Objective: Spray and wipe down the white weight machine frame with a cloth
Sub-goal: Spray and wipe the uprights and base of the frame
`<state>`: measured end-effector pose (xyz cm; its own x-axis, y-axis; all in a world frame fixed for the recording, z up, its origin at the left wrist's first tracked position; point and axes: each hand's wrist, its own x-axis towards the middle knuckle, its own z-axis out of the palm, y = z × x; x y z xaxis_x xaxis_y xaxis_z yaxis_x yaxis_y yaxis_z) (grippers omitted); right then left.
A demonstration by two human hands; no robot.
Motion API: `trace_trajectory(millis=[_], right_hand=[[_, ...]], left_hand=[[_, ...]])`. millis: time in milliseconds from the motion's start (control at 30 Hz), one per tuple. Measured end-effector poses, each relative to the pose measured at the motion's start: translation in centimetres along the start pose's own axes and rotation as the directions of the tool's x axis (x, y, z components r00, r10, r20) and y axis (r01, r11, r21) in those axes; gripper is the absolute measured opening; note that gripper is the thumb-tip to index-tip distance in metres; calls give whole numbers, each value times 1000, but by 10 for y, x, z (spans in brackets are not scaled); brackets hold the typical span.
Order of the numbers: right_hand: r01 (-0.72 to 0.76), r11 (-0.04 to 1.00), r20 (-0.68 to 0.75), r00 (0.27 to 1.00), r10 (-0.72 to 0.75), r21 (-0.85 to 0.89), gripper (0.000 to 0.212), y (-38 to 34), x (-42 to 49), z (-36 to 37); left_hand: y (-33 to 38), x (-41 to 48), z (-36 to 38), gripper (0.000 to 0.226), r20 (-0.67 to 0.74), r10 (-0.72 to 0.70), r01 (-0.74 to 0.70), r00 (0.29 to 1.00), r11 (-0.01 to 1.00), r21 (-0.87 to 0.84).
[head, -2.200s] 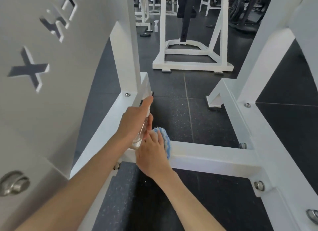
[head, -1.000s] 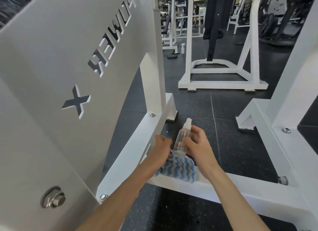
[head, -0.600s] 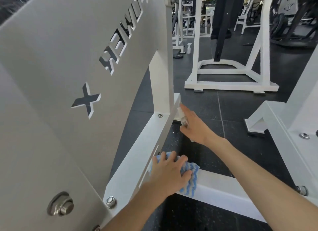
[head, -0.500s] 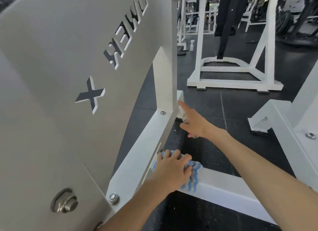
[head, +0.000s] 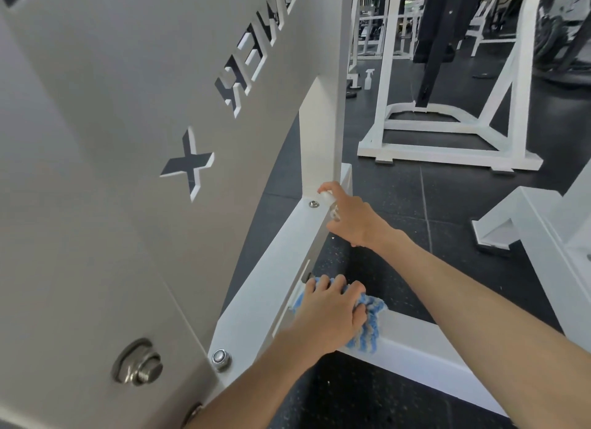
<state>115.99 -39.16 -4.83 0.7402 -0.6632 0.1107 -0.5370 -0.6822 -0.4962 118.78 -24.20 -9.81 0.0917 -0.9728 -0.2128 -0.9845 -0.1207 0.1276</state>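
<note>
Two hands have swapped: our right hand now clamps its grip on the bottle, aimed at the frame, 12 o'clock of the cloth our left hand clutches, ready to wipe.

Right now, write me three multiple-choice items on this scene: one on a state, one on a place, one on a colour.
1. The right hand: A. hangs empty B. holds the bottle C. holds the cloth
2. The cloth lies: A. over the bottle B. in the right hand C. on the frame's low bar
3. The cloth is: A. red B. blue and white C. green

B: its fingers curl round the bottle.
C: the left hand grips it on the bar.
B: blue and white stripes show beside the fingers.
</note>
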Motion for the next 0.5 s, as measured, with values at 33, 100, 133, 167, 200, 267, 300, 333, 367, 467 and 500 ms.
trace_trajectory(millis=[33,100,133,167,200,267,300,333,367,467,500], right_hand=[[-2,1000,1,1000,2,10,59,-3,0,-2],[22,1000,12,1000,-22,7,61,-8,1,-3],[34,999,12,999,-34,-5,60,-10,1,-2],[42,999,-1,999,-42,-23,58,-12,0,-2],[42,998,-26,999,-43,-40,56,-12,0,-1],[25,999,-92,995,-28,-33,50,-10,-2,0],[9,1000,-120,993,-9,-4,49,-9,-3,-2],[-6,999,-136,991,11,37,49,-9,-5,-4],[-15,997,-134,991,25,78,51,-9,-7,-7],[-1,989,-151,988,24,150,56,-5,-12,-17],[-2,983,-182,983,36,185,57,-3,-13,-20]], left_hand=[[0,0,0,43,-1,2,-2,1000,1000,4],[0,-1,1,43,-10,-2,2,1000,1000,5],[0,-1,2,43,-22,-5,5,1000,1000,6],[1,-1,3,43,-45,-6,6,999,1000,1],[2,-1,5,42,-73,-8,7,997,1000,-8],[3,0,9,39,-144,-10,5,989,999,-37],[4,-1,6,39,-181,-22,9,983,998,-68],[1,1,5,42,-220,-34,19,975,997,-70],[-4,6,2,46,-278,-52,40,959,998,-49],[-29,27,-11,49,-463,-170,217,870,975,51],[-39,33,-13,45,-447,-260,304,856,952,28]])
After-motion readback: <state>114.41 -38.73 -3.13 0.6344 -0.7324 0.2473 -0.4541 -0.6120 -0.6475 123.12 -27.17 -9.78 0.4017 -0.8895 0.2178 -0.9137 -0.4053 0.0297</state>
